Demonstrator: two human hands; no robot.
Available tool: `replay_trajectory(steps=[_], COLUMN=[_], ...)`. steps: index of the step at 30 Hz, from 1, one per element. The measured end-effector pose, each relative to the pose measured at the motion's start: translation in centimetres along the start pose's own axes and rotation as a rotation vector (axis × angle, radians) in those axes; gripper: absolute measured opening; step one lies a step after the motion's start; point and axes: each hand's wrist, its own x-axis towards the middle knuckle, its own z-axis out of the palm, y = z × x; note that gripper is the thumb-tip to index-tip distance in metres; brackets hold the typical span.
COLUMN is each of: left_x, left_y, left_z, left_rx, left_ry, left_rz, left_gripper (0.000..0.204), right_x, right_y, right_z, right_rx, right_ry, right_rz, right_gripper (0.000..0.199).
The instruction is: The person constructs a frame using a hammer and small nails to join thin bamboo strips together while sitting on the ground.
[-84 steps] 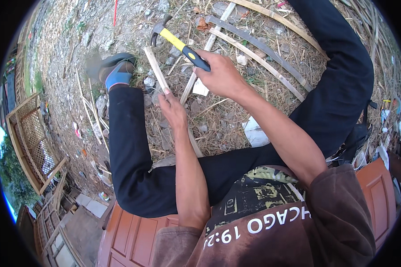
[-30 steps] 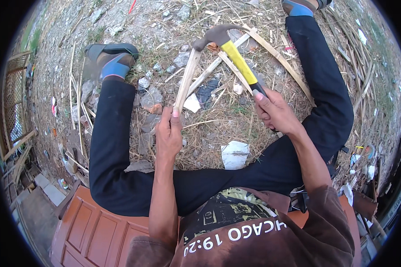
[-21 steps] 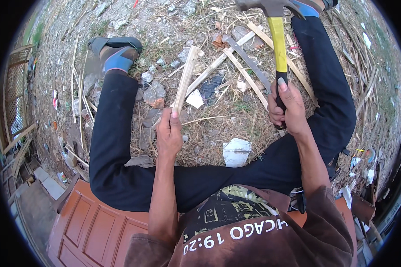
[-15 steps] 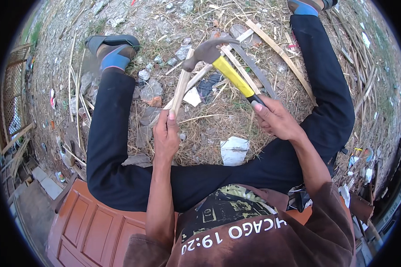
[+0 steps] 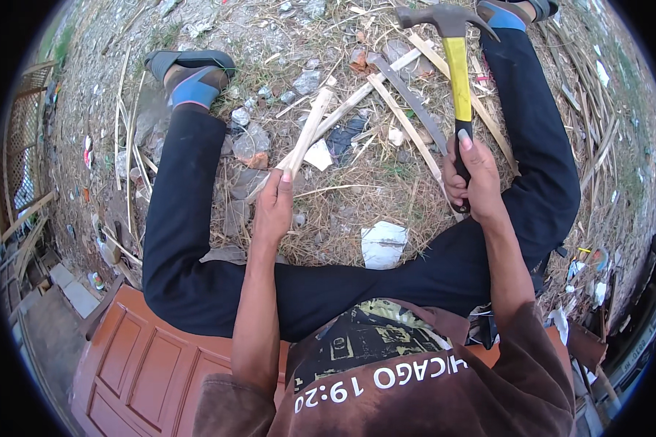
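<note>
**Q:** Item one, and its place?
**A:** From my remote seat I log one flat pale wooden stick (image 5: 311,131), just short of twelve o'clock from view centre, slanting up toward one. I judge it light, fairly stiff, dry, apt to split along its grain; best held low, clear of the upper end.

**Q:** Fingers on it?
**A:** Left hand (image 5: 272,204), nine o'clock: closed on the stick's lower end, thumb on the near side. The undersides of the fingers I cannot see.

**Q:** Item two?
**A:** One claw hammer (image 5: 459,80), dark metal head, yellow shaft, black grip. Head at one o'clock, claw turned toward three. I judge it rigid and head-heavy; best held low on the grip.

**Q:** Fingers there?
**A:** Right hand (image 5: 477,175), between two and three: fingers curled round the grip, thumb laid up along it. The head is well apart from the stick.

**Q:** Nearby?
**A:** One long pale wooden strip (image 5: 364,95), between twelve and one; one broken white slab (image 5: 384,245), four o'clock.
</note>
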Motion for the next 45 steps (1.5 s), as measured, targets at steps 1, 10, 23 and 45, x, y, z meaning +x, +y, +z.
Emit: replay_trajectory(steps=[1,10,23,45], left_x=[0.6,1.4,1.7,1.2], left_y=[-0.6,-0.9,-1.4,-2.2], left_z=[0.2,2.0,3.8,4.5], left_rx=[0.050,0.183,0.407,0.462], left_ry=[-0.048,-0.051,0.108,0.196], left_rz=[-0.056,-0.162,-0.062,-0.080], left_gripper=[0.041,0.055,0.050,0.050], right_x=[0.2,-0.7,2.5,2.9], right_y=[-0.7,3.3,5.4,6.5], right_z=[0.1,0.9,1.6,1.8], right_rx=[0.056,-0.151,-0.415,-0.720], right_ry=[0.020,0.150,0.135,-0.077], right_rz=[-0.034,0.284,0.274,0.303], right_gripper=[0.041,0.036,0.046,0.049])
